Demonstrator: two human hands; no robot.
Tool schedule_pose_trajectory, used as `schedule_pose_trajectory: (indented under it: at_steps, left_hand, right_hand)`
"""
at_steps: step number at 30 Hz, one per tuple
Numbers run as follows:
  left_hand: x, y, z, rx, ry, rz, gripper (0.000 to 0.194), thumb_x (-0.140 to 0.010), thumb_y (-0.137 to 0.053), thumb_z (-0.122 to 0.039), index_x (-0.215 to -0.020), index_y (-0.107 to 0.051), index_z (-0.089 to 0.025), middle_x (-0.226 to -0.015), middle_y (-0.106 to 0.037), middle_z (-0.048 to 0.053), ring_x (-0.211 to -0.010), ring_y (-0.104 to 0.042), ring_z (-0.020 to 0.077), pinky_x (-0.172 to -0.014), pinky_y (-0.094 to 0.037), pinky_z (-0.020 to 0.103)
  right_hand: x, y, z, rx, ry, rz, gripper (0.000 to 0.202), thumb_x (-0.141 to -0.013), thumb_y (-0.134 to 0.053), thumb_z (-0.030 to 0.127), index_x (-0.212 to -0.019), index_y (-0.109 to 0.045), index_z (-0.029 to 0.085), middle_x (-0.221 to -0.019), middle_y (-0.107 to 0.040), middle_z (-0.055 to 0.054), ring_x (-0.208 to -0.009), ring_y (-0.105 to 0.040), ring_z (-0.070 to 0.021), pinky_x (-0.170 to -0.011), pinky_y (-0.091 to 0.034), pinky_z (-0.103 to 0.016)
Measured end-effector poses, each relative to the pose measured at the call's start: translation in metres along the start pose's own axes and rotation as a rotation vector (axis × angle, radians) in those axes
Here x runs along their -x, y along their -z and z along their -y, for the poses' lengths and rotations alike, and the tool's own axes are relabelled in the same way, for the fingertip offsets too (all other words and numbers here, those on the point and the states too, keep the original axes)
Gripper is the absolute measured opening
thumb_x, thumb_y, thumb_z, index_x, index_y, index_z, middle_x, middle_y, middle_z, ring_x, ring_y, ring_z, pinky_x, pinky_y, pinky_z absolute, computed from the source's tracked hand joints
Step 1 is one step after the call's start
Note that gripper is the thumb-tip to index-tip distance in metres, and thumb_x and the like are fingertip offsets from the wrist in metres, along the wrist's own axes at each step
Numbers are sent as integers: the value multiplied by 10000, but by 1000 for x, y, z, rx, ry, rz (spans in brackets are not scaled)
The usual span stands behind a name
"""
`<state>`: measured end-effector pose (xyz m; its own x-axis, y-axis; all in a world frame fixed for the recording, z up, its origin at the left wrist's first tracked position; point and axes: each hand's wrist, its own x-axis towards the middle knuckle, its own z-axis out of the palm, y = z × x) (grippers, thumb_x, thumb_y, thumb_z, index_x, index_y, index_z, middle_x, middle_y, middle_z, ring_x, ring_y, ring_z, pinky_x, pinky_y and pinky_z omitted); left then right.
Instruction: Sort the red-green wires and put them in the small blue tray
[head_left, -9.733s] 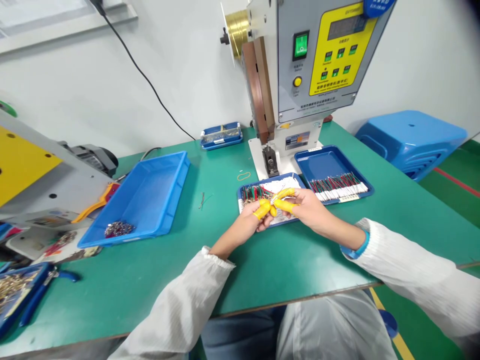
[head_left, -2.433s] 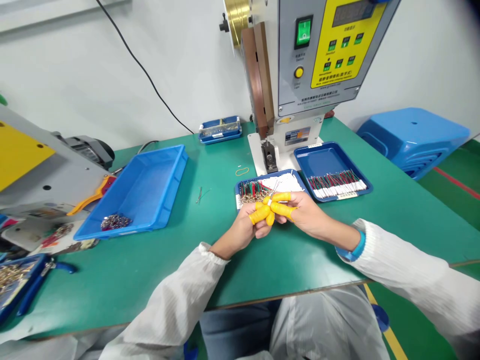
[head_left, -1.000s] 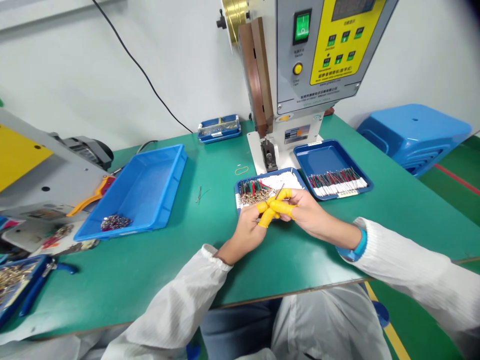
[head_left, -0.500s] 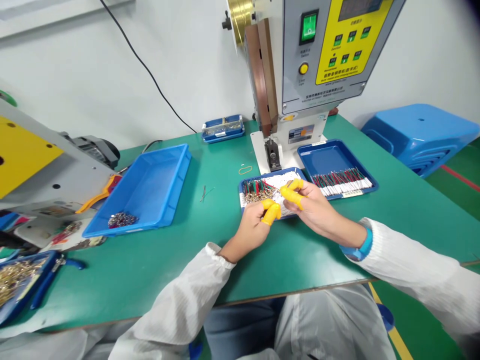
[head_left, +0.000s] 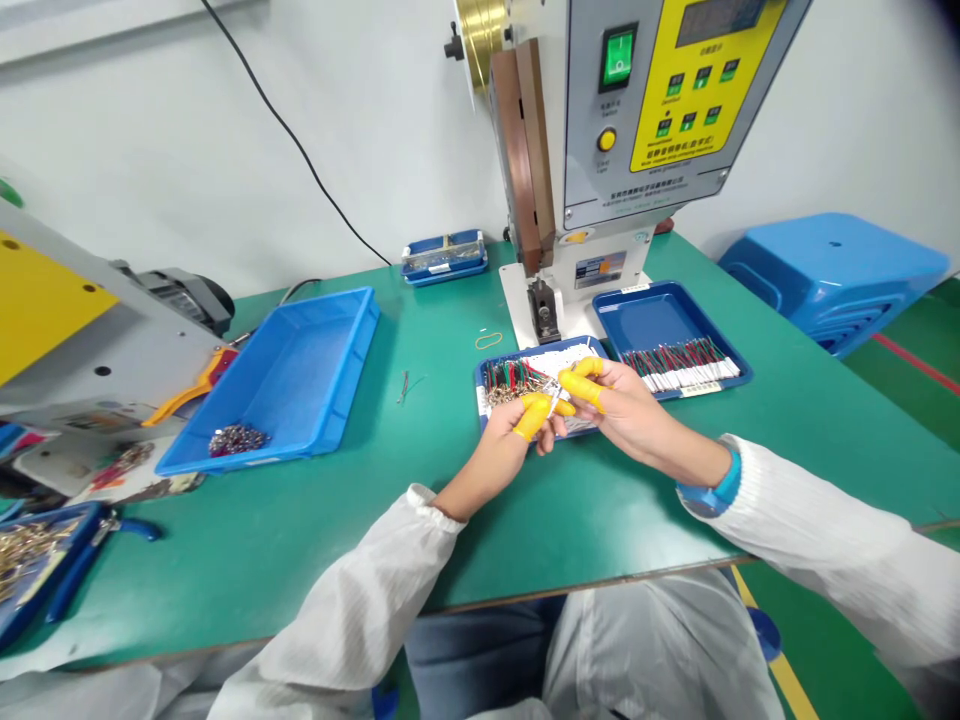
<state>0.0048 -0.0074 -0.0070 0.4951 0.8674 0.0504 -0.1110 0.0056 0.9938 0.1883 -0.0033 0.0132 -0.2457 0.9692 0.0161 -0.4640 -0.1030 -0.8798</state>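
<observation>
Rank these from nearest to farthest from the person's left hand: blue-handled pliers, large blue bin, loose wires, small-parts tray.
From the left hand, in the head view:
1. Small-parts tray: right by it, just ahead.
2. Loose wires: to its left.
3. Large blue bin: farther left, beyond the wires.
4. Blue-handled pliers: far left.

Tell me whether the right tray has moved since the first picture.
No: judged against the machine, the right tray shows no clear shift any way.
</observation>
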Motion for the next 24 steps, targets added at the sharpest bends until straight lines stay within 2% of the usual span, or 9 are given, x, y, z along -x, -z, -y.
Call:
schedule_pose_trajectory:
  at_steps: [3,7,11,15,20,24]
  left_hand:
    - [-3,1,2,150,37,-49,468,-921,-647,-585,-895,-685,-119,-758,-669,56,-607,-586,120,-581,-462,243]
    - [-4,-1,0,228,52,-124,439,-870,-730,-551,-894,-692,-115,-801,-705,70,-630,-619,129,-589,-487,246]
    - [-2,-5,-6,242,86,-108,402,-846,-774,-498,-858,-713,-101,-730,-695,61,-611,-625,127,-577,-491,236]
    - [-1,-9,-11,302,109,-100,350,-816,-814,-439,-840,-717,-104,-790,-724,77,-638,-656,135,-573,-514,238]
    - [-1,-8,-10,319,143,-88,342,-810,-823,-433,-844,-706,-114,-822,-745,88,-624,-669,141,-561,-536,250]
    - [-2,-6,-9,297,152,-85,357,-777,-852,-436,-851,-720,-113,-848,-758,100,-643,-683,149,-578,-544,254]
  right_hand:
    - [2,0,-1,24,-24,34,228,-790,-848,321,-801,-661,191,-620,-599,37,-543,-485,-96,-538,-320,-257]
    - [4,-2,0,81,-42,25,225,-793,-837,318,-810,-660,180,-620,-635,24,-532,-507,-92,-518,-313,-241]
    - [4,-4,2,112,-62,69,238,-805,-821,332,-780,-643,177,-634,-648,17,-548,-566,-102,-514,-340,-237]
    - [5,-1,0,89,-91,79,185,-818,-803,297,-821,-656,184,-661,-675,5,-574,-608,-125,-542,-391,-254]
    - [5,3,-1,48,-64,66,139,-839,-800,269,-845,-688,187,-651,-655,17,-551,-568,-109,-537,-387,-250]
    - [2,4,2,-10,-50,14,164,-824,-833,268,-818,-694,183,-583,-552,59,-495,-426,-66,-492,-302,-227]
